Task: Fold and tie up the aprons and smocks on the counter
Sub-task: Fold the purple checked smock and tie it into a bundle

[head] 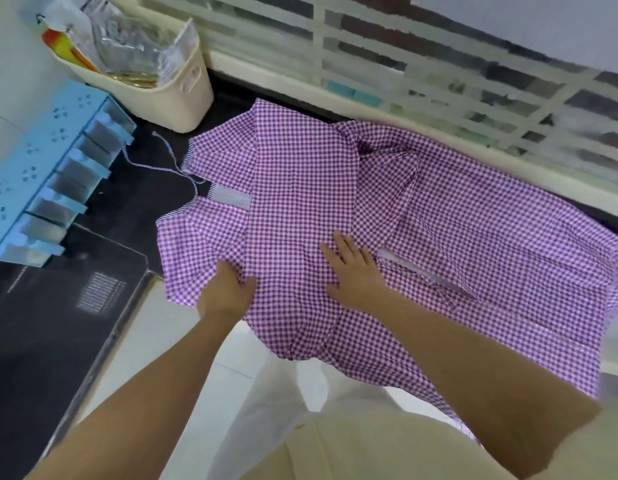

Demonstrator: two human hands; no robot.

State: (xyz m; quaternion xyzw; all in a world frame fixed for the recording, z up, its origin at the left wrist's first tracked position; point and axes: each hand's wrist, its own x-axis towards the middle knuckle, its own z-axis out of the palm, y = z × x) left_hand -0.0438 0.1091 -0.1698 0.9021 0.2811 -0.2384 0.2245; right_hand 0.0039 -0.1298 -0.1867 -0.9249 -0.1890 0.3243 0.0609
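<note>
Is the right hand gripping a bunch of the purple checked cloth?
No, the right hand lies flat, fingers straight, on the purple checked cloth; the left hand does the gripping.

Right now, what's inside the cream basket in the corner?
Crinkly clear plastic packets stick out of the basket, with an orange and yellow packet at the left. Whatever lies lower down is hidden by the basket's wall.

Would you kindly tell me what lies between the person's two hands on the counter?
In the head view, only the purple checked smock lies between the left hand and the right hand: a folded panel of cloth with nothing on it.
</note>
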